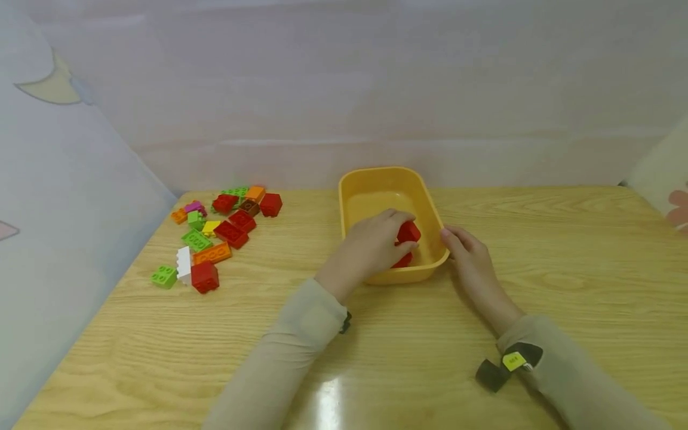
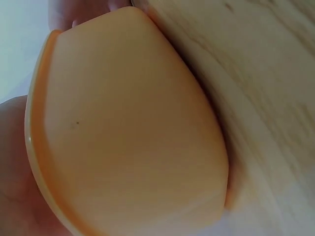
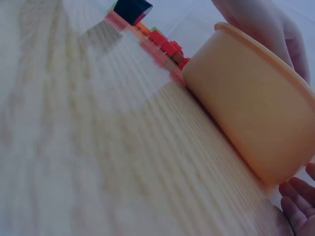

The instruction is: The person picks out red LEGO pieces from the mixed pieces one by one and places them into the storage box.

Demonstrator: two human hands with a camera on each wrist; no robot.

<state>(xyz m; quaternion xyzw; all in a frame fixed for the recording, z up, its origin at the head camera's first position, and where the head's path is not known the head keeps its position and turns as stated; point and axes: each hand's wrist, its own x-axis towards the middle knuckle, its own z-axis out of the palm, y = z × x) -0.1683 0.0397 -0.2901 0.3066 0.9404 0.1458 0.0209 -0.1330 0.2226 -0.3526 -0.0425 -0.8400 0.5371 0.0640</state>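
Observation:
A yellow plastic box [image 1: 352,203] stands on the table. The left hand [image 1: 378,239] reaches over its near left side, holding a red toy brick [image 1: 409,232] between thumb and fingers inside. More red [image 1: 403,258] shows below the thumb, partly hidden by the hand. In the left wrist view the box's outer wall [image 2: 128,118] blocks sight of the bricks. At the box's right side the right hand [image 1: 475,269] touches it, thumb tip at the rim. In the right wrist view its relaxed fingers [image 3: 298,194] meet the lower corner of the box.
Several loose toy bricks lie at the table's left: red ones [image 1: 231,234], a white one [image 1: 184,266], an orange one [image 1: 212,254] and a green one [image 1: 163,276] among them. A pale wall [image 1: 376,89] rises behind the wooden table [image 1: 564,269].

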